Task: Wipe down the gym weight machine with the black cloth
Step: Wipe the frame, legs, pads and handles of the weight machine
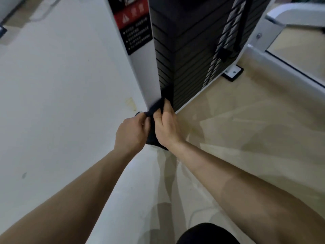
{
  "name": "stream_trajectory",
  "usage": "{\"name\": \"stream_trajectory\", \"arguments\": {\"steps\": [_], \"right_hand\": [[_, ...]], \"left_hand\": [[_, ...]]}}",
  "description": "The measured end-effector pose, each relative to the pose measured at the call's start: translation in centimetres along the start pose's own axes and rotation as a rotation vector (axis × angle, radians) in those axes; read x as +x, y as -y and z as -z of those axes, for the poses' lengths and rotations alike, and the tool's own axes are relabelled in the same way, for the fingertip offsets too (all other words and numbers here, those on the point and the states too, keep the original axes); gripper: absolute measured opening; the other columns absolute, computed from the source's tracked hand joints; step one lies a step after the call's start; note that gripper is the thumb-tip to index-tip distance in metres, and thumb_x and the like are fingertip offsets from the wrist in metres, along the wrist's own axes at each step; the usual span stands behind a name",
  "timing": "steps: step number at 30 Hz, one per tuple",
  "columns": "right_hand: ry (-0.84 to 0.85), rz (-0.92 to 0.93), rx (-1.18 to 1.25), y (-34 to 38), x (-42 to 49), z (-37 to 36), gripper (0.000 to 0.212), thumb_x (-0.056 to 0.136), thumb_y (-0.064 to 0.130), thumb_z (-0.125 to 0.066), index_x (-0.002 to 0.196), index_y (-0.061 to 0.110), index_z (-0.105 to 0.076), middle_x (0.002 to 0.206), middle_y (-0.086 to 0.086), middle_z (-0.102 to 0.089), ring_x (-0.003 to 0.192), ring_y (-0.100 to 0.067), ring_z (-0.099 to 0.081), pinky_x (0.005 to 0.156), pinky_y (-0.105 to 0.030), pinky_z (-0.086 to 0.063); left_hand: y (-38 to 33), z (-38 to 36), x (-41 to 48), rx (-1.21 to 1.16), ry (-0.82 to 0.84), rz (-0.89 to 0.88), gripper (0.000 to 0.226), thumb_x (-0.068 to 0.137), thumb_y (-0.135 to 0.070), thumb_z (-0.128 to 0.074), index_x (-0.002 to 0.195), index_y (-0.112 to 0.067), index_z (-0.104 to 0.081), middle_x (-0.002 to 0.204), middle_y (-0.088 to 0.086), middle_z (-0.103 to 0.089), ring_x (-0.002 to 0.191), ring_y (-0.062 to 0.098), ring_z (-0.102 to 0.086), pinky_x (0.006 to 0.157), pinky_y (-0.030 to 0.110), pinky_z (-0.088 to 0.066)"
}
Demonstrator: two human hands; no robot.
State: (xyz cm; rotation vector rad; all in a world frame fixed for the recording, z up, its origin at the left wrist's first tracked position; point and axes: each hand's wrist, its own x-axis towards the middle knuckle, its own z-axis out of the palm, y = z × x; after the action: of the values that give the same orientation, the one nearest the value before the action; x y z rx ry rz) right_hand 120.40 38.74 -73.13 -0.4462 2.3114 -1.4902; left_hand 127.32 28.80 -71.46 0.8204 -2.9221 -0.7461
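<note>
The gym weight machine stands ahead: a black stack of weight plates (190, 55) inside a white frame column (142, 71) with a red and black warning label (135, 25). Both my hands hold the black cloth (153, 124) low at the foot of the column, where its upper end touches the column's bottom corner. My left hand (131, 133) pinches the cloth from the left. My right hand (167, 124) grips it from the right, fingers curled over the top. Most of the cloth is hidden between the hands.
A white wall (52, 85) runs along the left, close to the column. Beige floor (246, 129) spreads to the right. The machine's white base rail (281, 71) and bolted foot plate (233, 73) lie at the right. My dark-clothed knee (207, 234) shows at the bottom.
</note>
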Motion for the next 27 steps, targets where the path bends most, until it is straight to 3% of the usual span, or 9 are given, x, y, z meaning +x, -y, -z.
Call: {"name": "stream_trajectory", "arguments": {"steps": [4, 7, 9, 12, 15, 19, 22, 25, 27], "right_hand": [[-0.111, -0.006, -0.064, 7.1, -0.7, 1.8, 0.052, 0.1, 0.012, -0.042, 0.151, 0.007, -0.033, 0.147, -0.014, -0.048, 0.132, -0.031, -0.048, 0.106, -0.041, -0.042], [-0.227, 0.022, -0.052, 11.3, -2.2, 3.2, 0.047, 0.099, 0.017, -0.05, 0.144, 0.006, -0.041, 0.143, -0.011, -0.052, 0.129, -0.025, -0.05, 0.105, -0.035, -0.043], [-0.293, 0.028, -0.082, 13.4, -3.7, 4.5, 0.035, 0.097, 0.023, -0.059, 0.129, 0.009, -0.054, 0.127, -0.007, -0.062, 0.116, -0.021, -0.057, 0.095, -0.033, -0.047], [-0.261, 0.039, -0.116, 16.8, -6.9, 6.4, 0.013, 0.093, 0.022, -0.067, 0.101, 0.015, -0.06, 0.091, 0.005, -0.064, 0.087, -0.015, -0.06, 0.076, -0.034, -0.051], [-0.229, -0.008, -0.135, 21.2, -11.1, 8.8, 0.019, 0.089, 0.025, -0.072, 0.092, 0.021, -0.054, 0.073, 0.015, -0.053, 0.069, -0.005, -0.055, 0.061, -0.02, -0.044], [-0.224, -0.064, -0.204, 28.7, -16.6, 12.6, 0.031, 0.086, 0.031, -0.076, 0.098, 0.024, -0.048, 0.068, 0.013, -0.05, 0.063, -0.002, -0.052, 0.056, -0.014, -0.038], [-0.136, -0.007, -0.287, 35.1, -20.0, 15.0, 0.025, 0.093, 0.03, -0.067, 0.116, 0.029, -0.057, 0.065, 0.017, -0.048, 0.063, -0.001, -0.051, 0.056, -0.015, -0.037], [-0.107, 0.036, -0.313, 41.6, -22.2, 17.4, 0.005, 0.094, 0.03, -0.064, 0.098, 0.028, -0.066, 0.078, 0.018, -0.063, 0.075, -0.002, -0.059, 0.065, -0.025, -0.048], [-0.115, 0.033, -0.303, 46.2, -23.5, 19.2, 0.007, 0.094, 0.033, -0.065, 0.089, 0.029, -0.062, 0.077, 0.018, -0.064, 0.075, -0.003, -0.06, 0.065, -0.027, -0.05]], "left_hand": [[-2.8, 5.4, -2.4, -0.193, -0.185, 0.025, 0.022, 0.094, -0.033, -0.056, 0.078, -0.021, -0.065, 0.103, -0.014, -0.06, 0.088, 0.008, -0.058, 0.072, 0.03, -0.048], [-4.8, 10.3, -4.4, -0.306, -0.213, 0.008, 0.018, 0.089, -0.032, -0.064, 0.075, -0.023, -0.069, 0.126, -0.025, -0.052, 0.11, -0.003, -0.051, 0.085, 0.011, -0.04], [-6.1, 13.5, -6.1, -0.314, -0.154, -0.047, 0.018, 0.09, -0.03, -0.064, 0.077, -0.021, -0.071, 0.117, -0.021, -0.064, 0.109, 0.004, -0.056, 0.086, 0.014, -0.042], [-7.5, 18.1, -9.1, -0.367, -0.078, -0.009, 0.019, 0.092, -0.032, -0.065, 0.082, -0.019, -0.075, 0.089, -0.01, -0.071, 0.088, 0.011, -0.062, 0.083, 0.036, -0.05], [-8.5, 23.3, -12.2, -0.479, -0.029, 0.075, 0.013, 0.086, -0.037, -0.072, 0.078, -0.027, -0.07, 0.086, -0.012, -0.067, 0.084, 0.007, -0.063, 0.081, 0.034, -0.052], [-10.0, 30.8, -15.9, -0.559, 0.045, 0.106, 0.015, 0.084, -0.038, -0.074, 0.084, -0.04, -0.06, 0.09, -0.014, -0.065, 0.081, 0.015, -0.068, 0.078, 0.041, -0.058], [-11.9, 37.0, -18.5, -0.473, 0.034, 0.004, 0.021, 0.091, -0.027, -0.067, 0.091, -0.044, -0.053, 0.099, -0.017, -0.059, 0.083, 0.013, -0.065, 0.077, 0.043, -0.057], [-14.2, 43.7, -20.6, -0.408, -0.016, -0.078, 0.024, 0.094, -0.018, -0.059, 0.098, -0.041, -0.055, 0.102, -0.021, -0.056, 0.087, 0.004, -0.059, 0.072, 0.038, -0.056], [-15.9, 48.3, -21.7, -0.393, -0.039, -0.096, 0.023, 0.094, -0.017, -0.058, 0.1, -0.04, -0.057, 0.102, -0.021, -0.057, 0.088, 0.003, -0.058, 0.071, 0.032, -0.054]]}}
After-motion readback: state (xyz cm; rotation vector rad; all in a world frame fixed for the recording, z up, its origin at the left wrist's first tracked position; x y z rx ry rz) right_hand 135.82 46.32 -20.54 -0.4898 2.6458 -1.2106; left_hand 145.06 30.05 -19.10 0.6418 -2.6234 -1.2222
